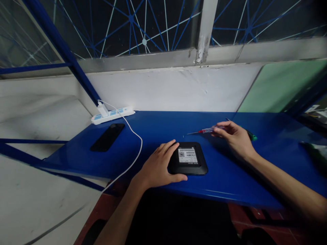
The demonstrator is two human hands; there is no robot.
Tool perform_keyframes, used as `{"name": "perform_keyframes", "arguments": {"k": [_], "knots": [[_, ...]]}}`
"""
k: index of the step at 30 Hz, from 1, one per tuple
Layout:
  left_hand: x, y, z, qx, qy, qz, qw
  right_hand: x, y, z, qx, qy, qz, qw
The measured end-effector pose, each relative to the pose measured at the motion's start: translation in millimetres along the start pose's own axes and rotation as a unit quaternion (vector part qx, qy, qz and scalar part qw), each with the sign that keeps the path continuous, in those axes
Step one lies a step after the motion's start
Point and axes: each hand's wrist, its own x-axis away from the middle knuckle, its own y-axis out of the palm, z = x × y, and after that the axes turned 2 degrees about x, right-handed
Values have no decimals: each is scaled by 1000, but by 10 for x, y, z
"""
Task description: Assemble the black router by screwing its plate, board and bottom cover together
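Observation:
A flat black box (203, 160) with rounded corners and a white label lies on the blue table near its front edge. My left hand (159, 165) grips its left side, thumb along the near edge and fingers at the far left corner. My right hand (233, 136) is closed round the clear and red handle of a screwdriver (204, 130), held low over the table beyond the box. The shaft points left, toward a tiny screw-like piece (183, 136) on the table; the tip is apart from it. Behind my right hand, a green-handled tool (252, 136) is partly hidden.
A black phone (108, 137) lies on the table's left part. Behind it, a white power strip (113, 115) holds a plugged charger, whose white cable (139, 149) runs over the front edge. A green board (281, 86) leans at the back right. A dark item (314, 153) is at far right.

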Motion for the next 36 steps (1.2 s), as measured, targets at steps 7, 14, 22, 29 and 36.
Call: {"name": "perform_keyframes", "arguments": {"k": [7, 14, 22, 29, 36], "knots": [[12, -11, -5, 19, 11, 6, 1000, 23, 64, 44, 50, -1, -15, 999], [7, 5, 6, 12, 6, 10, 1000, 25, 79, 80, 90, -10, -28, 995], [1, -3, 17, 11, 2, 19, 1000, 48, 78, 9, 41, -5, -28, 999], [-19, -4, 5, 12, 3, 32, 999, 99, 71, -117, -49, 9, -51, 997], [-24, 12, -11, 1, -9, 44, 999, 221, 120, -205, -69, 33, -142, 987]]}}
